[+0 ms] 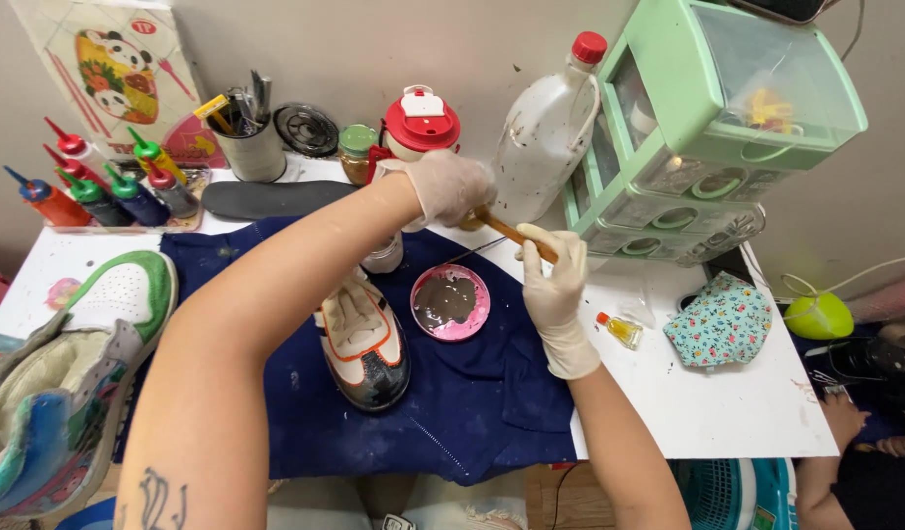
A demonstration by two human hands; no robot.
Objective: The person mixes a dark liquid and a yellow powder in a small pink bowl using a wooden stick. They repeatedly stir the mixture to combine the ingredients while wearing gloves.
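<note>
Two gloved hands (452, 186) (555, 270), one brush (511, 234).

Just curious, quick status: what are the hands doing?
Left hand and right hand, gloved, both gripping a brush. Pink paint dish below. Shoe beside it.

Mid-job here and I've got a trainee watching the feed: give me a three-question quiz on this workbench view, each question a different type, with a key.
1. True or false: both hands wear gloves.
2. What does the pink dish hold? A) grey-brown paint B) clear water C) beads
3. Fill in: the sneaker with orange trim lies on a dark ____ cloth.

Key:
1. True. The left hand and the right hand are both in pale gloves, and both are on a wooden-handled brush.
2. A.
3. Blue. The cloth is spread over the white table, with the dish on it beside the sneaker.
</note>
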